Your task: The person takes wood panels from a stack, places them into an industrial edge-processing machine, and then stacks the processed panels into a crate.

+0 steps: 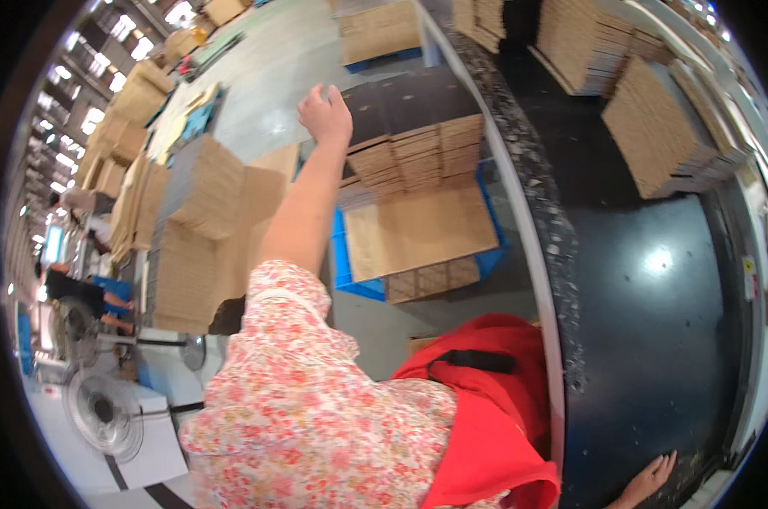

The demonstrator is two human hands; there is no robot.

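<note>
My left arm reaches out over the floor, and my left hand (325, 117) hangs in the air with fingers loosely curled and a little apart; nothing shows in it. Nearest to it is a stack of flat panels (414, 157), brown at the sides and dark on top. The stack rests on a brown board (422, 227) over a blue pallet (343, 263). At the lower right, my right hand (651, 479) lies on a black worktable (647, 331), its fingers stretched out and holding nothing visible.
Chips and dust litter the table's near edge (554, 246). Panel stacks (660, 127) stand at the table's far end. A tall panel stack (193, 237) stands to the left, near a fan (104, 411). Another person (78, 288) is at the far left.
</note>
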